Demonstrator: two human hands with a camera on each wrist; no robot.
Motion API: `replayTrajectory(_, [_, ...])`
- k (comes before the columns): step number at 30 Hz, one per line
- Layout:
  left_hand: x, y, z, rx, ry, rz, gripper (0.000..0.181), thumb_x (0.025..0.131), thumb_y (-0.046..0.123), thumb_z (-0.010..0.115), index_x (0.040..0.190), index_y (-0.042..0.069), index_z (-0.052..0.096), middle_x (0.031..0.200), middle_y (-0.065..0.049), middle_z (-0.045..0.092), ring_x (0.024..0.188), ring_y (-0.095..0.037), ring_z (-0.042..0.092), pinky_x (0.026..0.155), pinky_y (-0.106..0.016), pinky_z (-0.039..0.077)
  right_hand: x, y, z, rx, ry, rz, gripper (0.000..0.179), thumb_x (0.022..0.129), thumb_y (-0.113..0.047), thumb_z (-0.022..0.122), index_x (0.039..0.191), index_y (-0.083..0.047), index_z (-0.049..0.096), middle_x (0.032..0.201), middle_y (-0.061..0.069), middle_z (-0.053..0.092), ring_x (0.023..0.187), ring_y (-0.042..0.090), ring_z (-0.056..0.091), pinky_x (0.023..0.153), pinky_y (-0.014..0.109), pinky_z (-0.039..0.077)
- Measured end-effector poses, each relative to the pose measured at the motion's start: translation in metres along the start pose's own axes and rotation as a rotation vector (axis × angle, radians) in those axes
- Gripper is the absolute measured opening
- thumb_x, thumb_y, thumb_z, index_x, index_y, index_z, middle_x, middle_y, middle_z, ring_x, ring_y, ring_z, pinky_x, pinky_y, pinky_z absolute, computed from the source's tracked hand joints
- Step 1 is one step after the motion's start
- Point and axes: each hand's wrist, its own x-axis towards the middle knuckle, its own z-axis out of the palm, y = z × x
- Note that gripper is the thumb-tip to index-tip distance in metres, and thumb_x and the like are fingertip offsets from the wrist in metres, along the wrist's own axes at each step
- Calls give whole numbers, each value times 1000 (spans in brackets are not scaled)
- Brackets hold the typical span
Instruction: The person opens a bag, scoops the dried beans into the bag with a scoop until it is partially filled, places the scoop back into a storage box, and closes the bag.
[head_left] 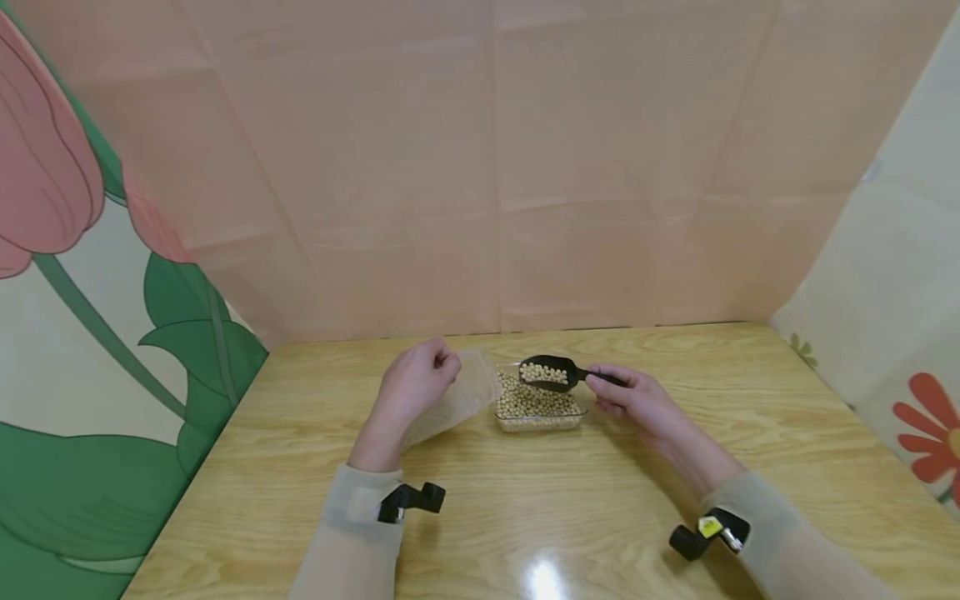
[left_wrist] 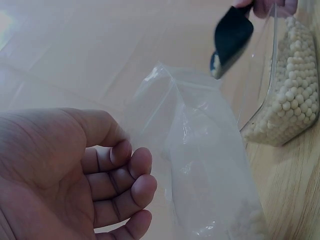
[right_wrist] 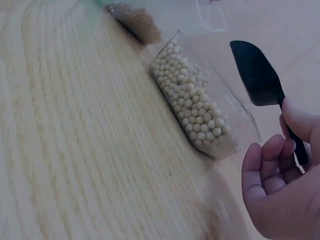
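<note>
Black scoop (head_left: 574, 375) with beans (head_left: 543, 372) | long axis crosswise, tip leftward toward clear bag (head_left: 463, 397) | right hand (head_left: 636, 402) pinches handle; left hand (head_left: 417, 379) pinches bag

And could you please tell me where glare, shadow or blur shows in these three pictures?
Head view: a bright glare spot on the table, with soft shadow beside the right arm; left wrist: dim, small glints on the clear bag, scoop slightly soft; right wrist: also dim, no strong glare.
</note>
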Motion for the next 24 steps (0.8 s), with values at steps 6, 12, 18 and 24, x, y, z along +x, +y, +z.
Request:
replayTrajectory(6, [0,0,0,6,4,6,22,110,17,57,90,13,65,84,-2,66,67,-21,53,64,-37,44,-2,-5,4,122,-46,-22,12,109,-12,71,119,-15,77,107,-2,66,88,10,66,99,32,59])
replayTrajectory(12, [1,0,1,9,4,9,22,110,18,56,91,13,65,85,-1,66,67,-21,53,65,-37,44,-4,-13,8,123,-67,-43,15,109,-14,71,124,-11,74,107,-2,64,89,9,65,103,34,57])
replayTrajectory(18, [2,0,1,5,7,19,23,111,18,56,90,13,65,83,-1,66,65,-21,52,64,-37,43,-8,-24,19,103,-62,-59,17,109,-14,71,126,-11,73,108,-1,64,90,9,64,101,33,58])
replayTrajectory(24, [3,-1,2,9,17,22,22,109,17,57,89,14,64,83,-1,66,66,-21,53,64,-37,43,-11,-32,33,68,-51,-80,22,108,-15,74,129,-9,73,119,0,64,93,11,66,101,34,59])
